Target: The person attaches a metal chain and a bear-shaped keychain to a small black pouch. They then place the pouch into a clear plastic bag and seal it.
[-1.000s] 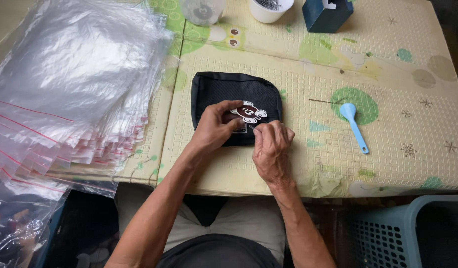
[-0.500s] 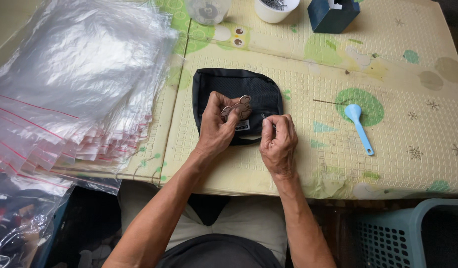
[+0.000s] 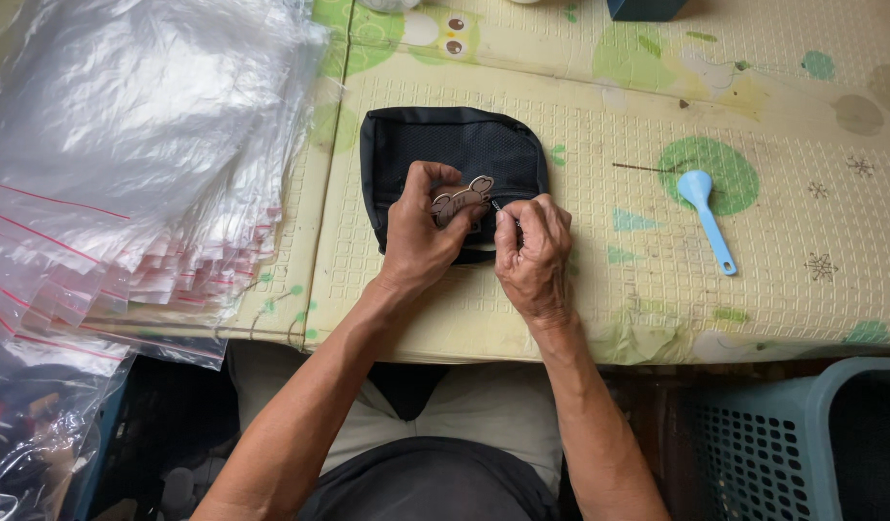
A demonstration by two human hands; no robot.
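A small black pouch (image 3: 455,154) with a mesh-textured face lies flat on the tabletop, in the upper middle of the frame, its rounded corners toward the top and its lower edge hidden under the hands. On its lower part sits a small tan, animal-shaped charm (image 3: 461,201) with round ears, tilted up to the right, lying against the black fabric.

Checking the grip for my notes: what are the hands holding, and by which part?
The left hand pinches a small brown charm by its lower end, over the black pouch. The right hand pinches something tiny beside it; too small to tell.
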